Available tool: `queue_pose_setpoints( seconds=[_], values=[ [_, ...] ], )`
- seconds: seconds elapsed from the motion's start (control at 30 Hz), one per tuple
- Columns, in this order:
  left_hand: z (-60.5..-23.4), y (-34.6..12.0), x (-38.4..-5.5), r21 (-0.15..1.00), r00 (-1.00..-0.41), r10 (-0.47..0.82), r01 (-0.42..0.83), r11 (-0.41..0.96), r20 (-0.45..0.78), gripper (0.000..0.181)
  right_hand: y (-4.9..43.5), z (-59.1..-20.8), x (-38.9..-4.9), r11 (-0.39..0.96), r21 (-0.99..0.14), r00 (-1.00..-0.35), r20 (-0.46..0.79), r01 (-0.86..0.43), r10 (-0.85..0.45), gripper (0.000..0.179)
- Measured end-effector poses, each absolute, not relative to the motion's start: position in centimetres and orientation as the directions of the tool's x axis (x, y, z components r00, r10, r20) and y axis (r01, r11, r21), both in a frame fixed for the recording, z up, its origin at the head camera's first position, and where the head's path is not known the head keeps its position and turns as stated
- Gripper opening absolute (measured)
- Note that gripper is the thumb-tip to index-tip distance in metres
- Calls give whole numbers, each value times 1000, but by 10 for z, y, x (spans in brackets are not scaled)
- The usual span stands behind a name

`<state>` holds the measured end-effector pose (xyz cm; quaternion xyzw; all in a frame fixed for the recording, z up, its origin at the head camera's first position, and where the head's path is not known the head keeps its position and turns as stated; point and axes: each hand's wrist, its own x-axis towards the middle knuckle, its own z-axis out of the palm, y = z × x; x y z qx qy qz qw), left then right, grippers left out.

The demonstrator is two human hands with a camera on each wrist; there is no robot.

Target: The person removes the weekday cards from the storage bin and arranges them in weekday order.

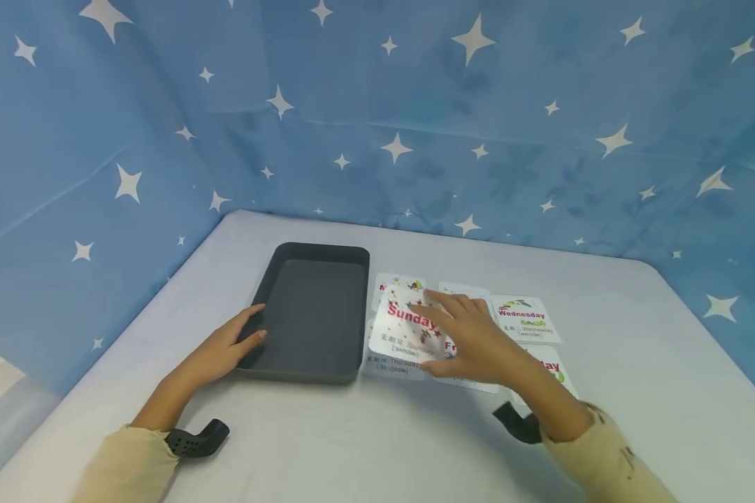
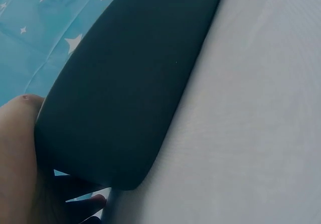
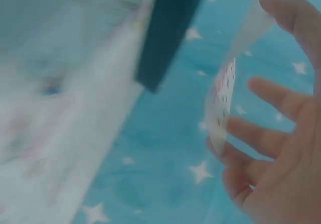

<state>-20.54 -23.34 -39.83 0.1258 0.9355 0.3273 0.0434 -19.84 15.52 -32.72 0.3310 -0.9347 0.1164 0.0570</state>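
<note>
A dark grey rectangular tray [image 1: 314, 307] lies at the left of the white table. My left hand [image 1: 220, 349] grips its near left corner, thumb and fingers about the rim; the left wrist view shows the tray's outer wall [image 2: 125, 83] beside the hand. Just right of the tray, my right hand [image 1: 481, 339] pinches the "Sunday" flashcard [image 1: 393, 335] by its edges between thumb and fingers. In the right wrist view this card [image 3: 225, 101] is tilted and slightly bent. It is above other cards, covering parts of the "Thursday" card [image 1: 393, 367] and a card marked "M" [image 1: 384, 281].
At the right are the "Wednesday" card [image 1: 525, 320] and a card ending in "ay" [image 1: 550, 360], partly behind my right forearm. My right hand covers much of a card starting "F" [image 1: 478, 384]. A blue star-patterned curtain [image 1: 365, 91] hangs behind the table.
</note>
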Motion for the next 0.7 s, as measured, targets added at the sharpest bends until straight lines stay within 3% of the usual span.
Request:
queue_pose_setpoints(
  seconds=[0.33,0.7],
  values=[
    [-393,-237,-204,623,-966,258,185,760,-28,62,207,-358,-136,783,-152,-792,-1,-603,-610,76],
    [-396,-235,-204,633,-964,266,190,750,-26,63,210,-373,-116,772,-119,-769,-78,-625,-634,79]
  ],
)
